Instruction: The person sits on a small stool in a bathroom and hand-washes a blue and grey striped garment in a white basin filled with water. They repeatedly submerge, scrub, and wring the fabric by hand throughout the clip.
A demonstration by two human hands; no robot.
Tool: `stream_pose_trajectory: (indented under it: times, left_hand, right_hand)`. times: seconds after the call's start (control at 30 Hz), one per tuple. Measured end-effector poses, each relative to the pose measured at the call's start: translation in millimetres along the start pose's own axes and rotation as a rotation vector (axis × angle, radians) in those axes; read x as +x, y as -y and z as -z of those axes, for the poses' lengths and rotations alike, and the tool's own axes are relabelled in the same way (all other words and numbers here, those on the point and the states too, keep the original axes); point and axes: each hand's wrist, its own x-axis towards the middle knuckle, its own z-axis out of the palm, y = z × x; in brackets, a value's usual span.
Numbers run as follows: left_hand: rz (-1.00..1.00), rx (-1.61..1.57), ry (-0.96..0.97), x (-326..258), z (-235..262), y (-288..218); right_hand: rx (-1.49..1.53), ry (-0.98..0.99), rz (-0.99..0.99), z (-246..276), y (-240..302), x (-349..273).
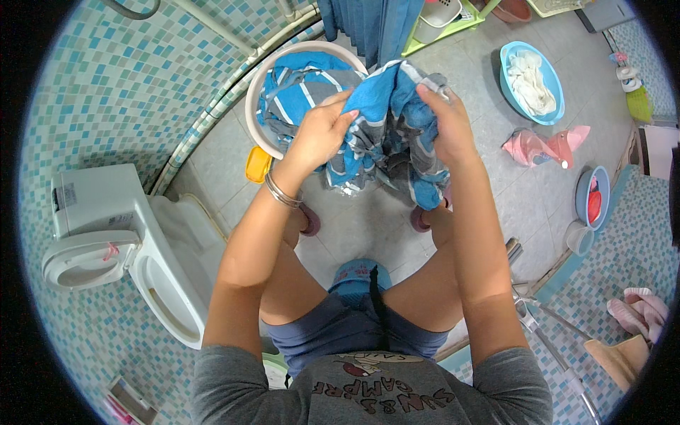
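A bunched wet-looking cloth (386, 106) with blue, grey and white stripes hangs between my two hands. My left hand (322, 131) pinches its left side, thumb on top; a metal bangle circles that wrist. On the right side, my right hand (453, 126) grips the fabric with its fingers wrapped partly out of sight. Just beyond my left hand stands a large pale round tub (256, 106) holding more fabric (308, 74) of the same stripes. Whether the held cloth joins the fabric in the tub, I cannot tell. Its lower folds hang between my knees, above the floor.
A yellow plastic container (258, 165) sits against the tub. At the far right, a light-blue basin (505, 78) holds white cloth, with a pink bag (545, 146) nearer. Smaller basins (582, 198) line the right wall. A toilet (166, 297) stands at left; a blue curtain (372, 32) hangs behind.
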Motion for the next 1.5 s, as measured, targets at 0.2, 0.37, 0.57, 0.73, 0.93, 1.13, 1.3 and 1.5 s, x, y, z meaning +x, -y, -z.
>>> stream_pose_trajectory:
  times: [0.2,0.37,0.57,0.73,0.93,1.13,1.3,1.5]
  left_hand:
    - [-0.165,-0.354,-0.108,-5.1,-43.6,-36.0]
    - [-0.178,-0.027,-0.47,6.4,-71.8,-40.5]
    - [0.228,-0.37,-0.521,33.3,-64.4,-17.2]
    - [-0.139,-0.287,-0.328,7.5,-70.6,-70.7]
    - [0.053,-0.236,-0.416,14.1,-66.9,-60.2]
    - [-0.308,-0.062,-0.426,3.6,-71.6,-70.4]
    - [-0.249,-0.071,-0.583,8.7,-76.9,-62.2]
    - [-0.095,-0.118,-0.547,19.9,-73.2,-48.7]
  right_hand:
    - [0.285,-0.134,-0.067,0.3,-24.6,16.4]
    - [0.142,-0.28,-0.071,-30.3,-53.9,-4.5]
    - [0.071,-0.18,0.016,-43.5,-45.7,-39.0]
    - [0.345,-0.348,-0.09,-14.3,-20.6,-17.5]
    - [0.219,-0.329,0.029,-39.3,-31.1,-29.7]
    - [0.299,-0.345,-0.153,-16.1,-31.2,-10.4]
    - [0.348,-0.338,-0.067,-38.4,-25.1,-20.3]
    - [0.336,-0.303,-0.052,-40.7,-25.7,-26.7]
